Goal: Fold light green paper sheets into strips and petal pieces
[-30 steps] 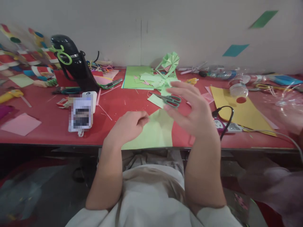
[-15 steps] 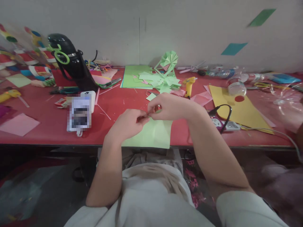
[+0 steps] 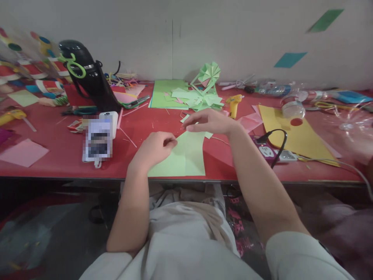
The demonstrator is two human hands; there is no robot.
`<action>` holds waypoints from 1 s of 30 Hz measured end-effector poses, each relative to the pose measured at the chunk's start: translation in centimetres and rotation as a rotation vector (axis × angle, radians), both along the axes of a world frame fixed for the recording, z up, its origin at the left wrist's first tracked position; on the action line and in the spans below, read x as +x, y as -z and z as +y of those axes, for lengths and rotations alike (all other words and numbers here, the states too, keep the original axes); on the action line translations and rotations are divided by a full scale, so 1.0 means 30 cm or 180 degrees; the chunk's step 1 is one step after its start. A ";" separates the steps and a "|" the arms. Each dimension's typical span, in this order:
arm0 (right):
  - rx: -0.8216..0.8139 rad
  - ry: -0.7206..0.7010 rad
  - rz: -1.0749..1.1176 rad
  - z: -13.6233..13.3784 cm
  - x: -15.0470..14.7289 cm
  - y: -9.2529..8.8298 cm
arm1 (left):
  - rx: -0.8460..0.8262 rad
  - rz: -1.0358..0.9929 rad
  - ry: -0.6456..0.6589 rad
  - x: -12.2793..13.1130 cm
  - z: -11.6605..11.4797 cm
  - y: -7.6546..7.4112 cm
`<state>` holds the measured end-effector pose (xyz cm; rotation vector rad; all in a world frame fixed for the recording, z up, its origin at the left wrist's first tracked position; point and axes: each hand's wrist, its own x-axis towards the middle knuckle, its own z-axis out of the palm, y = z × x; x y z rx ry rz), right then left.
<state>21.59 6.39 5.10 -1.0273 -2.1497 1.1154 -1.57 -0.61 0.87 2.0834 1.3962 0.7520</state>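
A light green sheet of paper [image 3: 190, 155] lies near the front edge of the red table, with a faint upright crease down its middle. At its left edge is my left hand [image 3: 154, 149], fingers curled together and pinching the paper. My right hand [image 3: 211, 121] is over the top edge of the sheet. Its fingers stretch to the left, with the thumb a little apart below them, by the paper's upper corner. Beyond that hand is a folded light green paper construction [image 3: 208, 76] with a round pleated fan.
Behind are a stack of green sheets [image 3: 166, 93] and a yellow glue gun [image 3: 234, 105]. On the left stand a black bottle [image 3: 87, 77] and a phone [image 3: 97, 138]. To the right are a purple power strip [image 3: 265, 151], yellow paper [image 3: 294, 136] and a plastic bottle [image 3: 293, 107].
My hands have parted: the right has moved up and away from the left, and its fingers have straightened. The green paper now lies more open, its crease and upper edge showing.
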 end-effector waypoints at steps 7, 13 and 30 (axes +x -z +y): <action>0.0253 0.0107 0.0085 0.003 -0.030 0.061 | 0.0247 -0.0805 0.0190 0.074 0.110 -0.031; 0.0591 0.0737 0.0361 0.035 0.012 0.096 | 0.0153 -0.0623 0.0339 0.136 0.242 -0.082; 0.1583 0.2278 0.0873 0.099 0.148 0.069 | 0.0100 -0.0174 0.0080 -0.025 0.355 -0.045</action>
